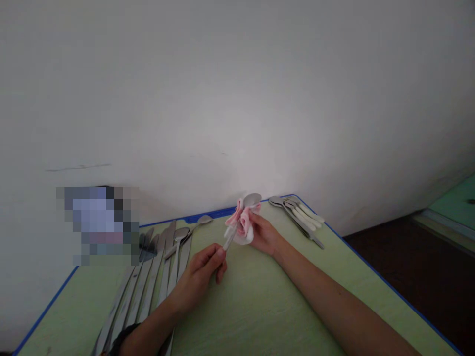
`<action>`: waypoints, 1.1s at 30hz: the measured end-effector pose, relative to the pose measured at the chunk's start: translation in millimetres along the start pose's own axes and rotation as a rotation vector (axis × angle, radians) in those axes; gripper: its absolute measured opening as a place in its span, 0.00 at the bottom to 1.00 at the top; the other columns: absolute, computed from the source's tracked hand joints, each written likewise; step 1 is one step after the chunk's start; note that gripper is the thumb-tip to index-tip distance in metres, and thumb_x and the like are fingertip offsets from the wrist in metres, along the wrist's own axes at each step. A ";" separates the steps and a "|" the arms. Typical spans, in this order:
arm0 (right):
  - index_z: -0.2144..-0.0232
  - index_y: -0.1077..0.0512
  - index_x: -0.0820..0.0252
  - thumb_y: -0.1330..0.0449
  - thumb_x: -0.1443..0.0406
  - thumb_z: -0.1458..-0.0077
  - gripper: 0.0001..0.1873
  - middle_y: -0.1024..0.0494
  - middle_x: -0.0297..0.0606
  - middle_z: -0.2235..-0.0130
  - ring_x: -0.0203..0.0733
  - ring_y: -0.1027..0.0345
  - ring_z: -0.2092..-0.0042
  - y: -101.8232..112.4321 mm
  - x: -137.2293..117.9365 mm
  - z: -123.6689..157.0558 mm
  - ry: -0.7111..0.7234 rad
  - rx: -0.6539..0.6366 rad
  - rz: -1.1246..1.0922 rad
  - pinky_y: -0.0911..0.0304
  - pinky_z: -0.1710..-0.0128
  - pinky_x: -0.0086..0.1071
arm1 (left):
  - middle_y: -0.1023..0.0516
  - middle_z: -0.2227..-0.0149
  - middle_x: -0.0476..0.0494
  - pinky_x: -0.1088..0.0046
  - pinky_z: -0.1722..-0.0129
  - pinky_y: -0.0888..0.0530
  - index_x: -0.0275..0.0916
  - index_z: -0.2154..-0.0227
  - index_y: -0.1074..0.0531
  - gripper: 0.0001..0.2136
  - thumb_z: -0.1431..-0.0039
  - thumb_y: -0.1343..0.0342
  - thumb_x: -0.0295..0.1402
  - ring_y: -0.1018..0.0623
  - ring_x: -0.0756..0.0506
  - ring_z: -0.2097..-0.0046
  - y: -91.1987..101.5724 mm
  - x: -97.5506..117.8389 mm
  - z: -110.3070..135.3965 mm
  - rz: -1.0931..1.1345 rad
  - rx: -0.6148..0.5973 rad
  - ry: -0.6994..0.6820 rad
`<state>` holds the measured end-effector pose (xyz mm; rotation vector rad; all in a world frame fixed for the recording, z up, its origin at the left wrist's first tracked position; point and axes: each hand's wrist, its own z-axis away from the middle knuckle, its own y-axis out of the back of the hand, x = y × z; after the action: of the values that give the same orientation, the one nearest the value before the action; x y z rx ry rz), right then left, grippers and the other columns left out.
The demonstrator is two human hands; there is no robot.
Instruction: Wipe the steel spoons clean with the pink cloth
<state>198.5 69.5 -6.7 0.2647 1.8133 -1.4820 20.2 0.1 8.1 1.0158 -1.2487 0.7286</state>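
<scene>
A metal spoon (253, 200) is held up over the middle of the table, tilted with its bowl away from me. My left hand (210, 264) is closed around the end of its handle. A pink and white cloth (243, 230) is bunched around the spoon's neck, just below the bowl. Closed on that cloth from the right is my right hand (262, 232), its fingers partly hidden behind the folds. Left of my left hand lie several long metal utensils (148, 277), with spoons (181, 233) among them; my left forearm covers some of them.
The green table (252, 311) has a blue edge and stands against a pale wall (237, 99). At its far right corner lie spoons and white-handled cutlery (306, 216). A blurred-out object (98, 222) is at the far left. Dark floor (401, 257) shows at right.
</scene>
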 end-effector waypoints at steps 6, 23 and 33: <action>0.69 0.29 0.60 0.34 0.58 0.58 0.14 0.24 0.34 0.71 0.39 0.32 0.65 -1.2 1.0 -1.0 0.028 -0.049 0.054 0.39 0.61 0.33 | 0.37 0.81 0.53 0.77 0.74 0.39 0.38 0.81 0.39 0.19 0.39 0.57 0.44 0.37 0.52 0.76 -3.0 -2.1 -3.7 0.026 0.143 -0.013; 0.69 0.28 0.59 0.43 0.50 0.50 0.18 0.24 0.32 0.72 0.39 0.31 0.64 1.7 -5.4 -7.2 0.087 0.075 -0.005 0.37 0.60 0.33 | 0.38 0.84 0.55 0.79 0.80 0.43 0.37 0.79 0.38 0.19 0.41 0.56 0.48 0.39 0.54 0.82 -3.8 -9.0 -4.0 0.077 0.013 0.076; 0.69 0.30 0.60 0.44 0.49 0.50 0.20 0.23 0.36 0.67 0.41 0.31 0.60 -8.1 1.8 -3.8 0.000 0.033 0.035 0.37 0.59 0.34 | 0.41 0.85 0.56 0.77 0.80 0.45 0.38 0.80 0.39 0.20 0.43 0.57 0.49 0.42 0.54 0.82 -5.1 -3.2 -3.3 0.016 -0.024 0.107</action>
<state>190.8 69.9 -1.7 0.3104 1.7767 -1.4886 25.4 1.3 3.8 0.9363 -1.1712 0.7692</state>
